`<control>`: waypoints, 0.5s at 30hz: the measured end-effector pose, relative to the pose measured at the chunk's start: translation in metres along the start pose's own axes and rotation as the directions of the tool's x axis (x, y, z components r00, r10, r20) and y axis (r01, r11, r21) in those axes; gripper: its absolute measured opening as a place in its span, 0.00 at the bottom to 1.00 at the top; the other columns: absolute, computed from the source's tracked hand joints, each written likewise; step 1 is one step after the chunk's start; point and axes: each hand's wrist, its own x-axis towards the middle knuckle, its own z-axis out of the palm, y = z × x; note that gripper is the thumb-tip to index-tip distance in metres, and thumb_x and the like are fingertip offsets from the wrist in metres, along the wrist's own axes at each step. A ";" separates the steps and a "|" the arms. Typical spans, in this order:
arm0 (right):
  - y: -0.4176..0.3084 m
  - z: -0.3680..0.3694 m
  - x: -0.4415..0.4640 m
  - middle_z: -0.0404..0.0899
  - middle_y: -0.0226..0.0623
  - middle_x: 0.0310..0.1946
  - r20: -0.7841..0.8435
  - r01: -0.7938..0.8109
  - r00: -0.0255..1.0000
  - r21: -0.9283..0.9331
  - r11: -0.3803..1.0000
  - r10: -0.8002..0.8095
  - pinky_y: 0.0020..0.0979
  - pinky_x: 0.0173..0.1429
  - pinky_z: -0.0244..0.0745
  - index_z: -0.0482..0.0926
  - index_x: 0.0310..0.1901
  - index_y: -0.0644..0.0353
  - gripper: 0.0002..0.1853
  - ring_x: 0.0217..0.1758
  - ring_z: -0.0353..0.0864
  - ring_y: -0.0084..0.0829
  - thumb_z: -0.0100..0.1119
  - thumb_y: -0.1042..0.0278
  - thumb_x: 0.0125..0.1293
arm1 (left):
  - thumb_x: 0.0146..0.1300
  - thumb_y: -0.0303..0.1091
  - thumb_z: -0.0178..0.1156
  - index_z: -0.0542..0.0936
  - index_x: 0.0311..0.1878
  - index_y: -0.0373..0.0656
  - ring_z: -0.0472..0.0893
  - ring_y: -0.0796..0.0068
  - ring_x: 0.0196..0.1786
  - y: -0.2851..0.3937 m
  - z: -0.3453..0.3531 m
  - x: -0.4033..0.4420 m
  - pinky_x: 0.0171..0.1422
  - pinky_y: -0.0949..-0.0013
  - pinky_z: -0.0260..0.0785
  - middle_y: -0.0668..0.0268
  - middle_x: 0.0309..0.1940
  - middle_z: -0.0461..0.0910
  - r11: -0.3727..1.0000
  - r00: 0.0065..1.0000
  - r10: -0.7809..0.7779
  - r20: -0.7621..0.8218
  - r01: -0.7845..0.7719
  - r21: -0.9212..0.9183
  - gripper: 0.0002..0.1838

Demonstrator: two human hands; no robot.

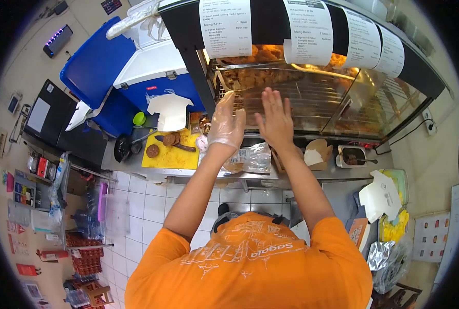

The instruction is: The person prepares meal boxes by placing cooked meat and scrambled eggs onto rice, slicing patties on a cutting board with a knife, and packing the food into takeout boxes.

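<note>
My left hand (228,123), in a clear plastic glove, is raised in front of the lit glass food warmer (286,110). Its fingers are stretched out and nothing shows in it. Bare and with fingers spread, my right hand (275,117) is held up beside it, close to the glass; whether it touches I cannot tell. Behind the glass lie browned fried pieces (270,77) on wire racks. Below my hands, a clear plastic bag (252,158) lies on the counter. To the left, a knife (184,147) and round brown patties (152,151) rest on a yellow cutting board (180,160).
An open white box (169,112) stands behind the board, near a blue cooler (160,82). Paper order slips (310,33) hang over the warmer. An open brown carton (318,153) and a metal sauce tray (351,156) sit to the right. Another white box (379,198) is farther right.
</note>
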 end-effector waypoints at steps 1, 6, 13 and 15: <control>0.009 -0.005 -0.004 0.56 0.39 0.81 0.021 -0.023 0.999 -0.034 0.999 0.024 0.55 0.83 0.47 0.54 0.80 0.57 0.40 0.83 0.55 0.42 0.57 0.54 0.72 | 0.73 0.33 0.56 0.68 0.70 0.33 0.74 0.45 0.69 0.009 0.003 0.008 0.76 0.55 0.65 0.42 0.67 0.72 0.999 0.999 0.031 -0.028 -0.031 0.009 0.25; 0.041 -0.041 -0.020 0.46 0.49 0.83 0.047 -0.189 0.980 -0.121 0.974 0.196 0.61 0.83 0.39 0.45 0.82 0.61 0.43 0.86 0.42 0.51 0.56 0.56 0.74 | 0.71 0.34 0.53 0.70 0.71 0.39 0.77 0.49 0.66 0.013 0.010 0.058 0.74 0.55 0.68 0.46 0.61 0.78 0.736 0.940 0.126 0.318 -0.304 0.605 0.26; -0.009 -0.132 -0.088 0.79 0.55 0.60 0.200 -0.161 0.976 0.376 0.913 0.089 0.50 0.71 0.68 0.75 0.63 0.63 0.24 0.67 0.75 0.57 0.64 0.65 0.67 | 0.77 0.39 0.45 0.73 0.73 0.50 0.72 0.53 0.74 0.020 0.056 0.146 0.77 0.50 0.65 0.51 0.72 0.72 0.664 0.795 -0.315 0.519 -0.206 0.719 0.24; -0.008 -0.143 -0.116 0.83 0.52 0.55 0.354 -0.305 0.925 0.475 0.825 0.138 0.46 0.67 0.73 0.78 0.60 0.62 0.22 0.62 0.80 0.52 0.65 0.65 0.67 | 0.77 0.41 0.48 0.72 0.74 0.47 0.73 0.53 0.73 -0.003 0.065 0.149 0.73 0.49 0.70 0.54 0.73 0.71 0.588 0.856 -0.161 0.492 -0.317 0.744 0.25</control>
